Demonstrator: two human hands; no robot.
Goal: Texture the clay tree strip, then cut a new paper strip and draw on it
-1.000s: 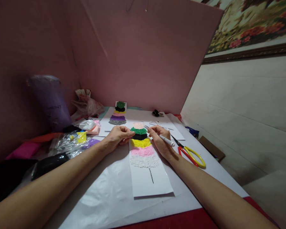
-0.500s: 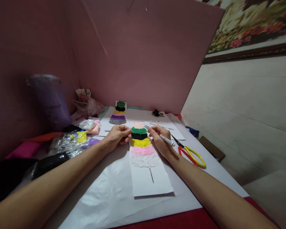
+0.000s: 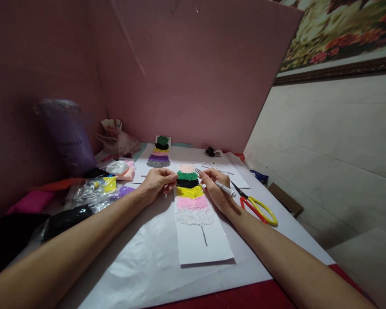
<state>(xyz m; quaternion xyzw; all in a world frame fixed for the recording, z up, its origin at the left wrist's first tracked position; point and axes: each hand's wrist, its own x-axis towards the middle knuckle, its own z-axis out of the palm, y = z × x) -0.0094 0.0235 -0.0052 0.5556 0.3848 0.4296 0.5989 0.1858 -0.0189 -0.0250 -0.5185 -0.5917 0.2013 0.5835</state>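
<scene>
A white card (image 3: 206, 253) lies before me, bearing textured clay-like bands in pale pink, green, black, yellow, pink and white, with a thin dark line below them. My right hand (image 3: 217, 189) grips a small fork (image 3: 224, 189) with a striped handle; its tines point at the green band (image 3: 187, 175). At the card's left edge, my left hand (image 3: 161, 182) is closed in a pinch beside the green and black bands. Whatever lies between those fingertips is too small to make out.
Red-and-yellow-handled scissors (image 3: 260, 210) lie right of the card. Farther back are a second banded card (image 3: 158, 159) and some keys (image 3: 212, 152). Plastic bags of coloured material (image 3: 96, 189) and a purple wrapped cylinder (image 3: 69, 137) crowd the left side. A pink wall (image 3: 186, 77) rises behind.
</scene>
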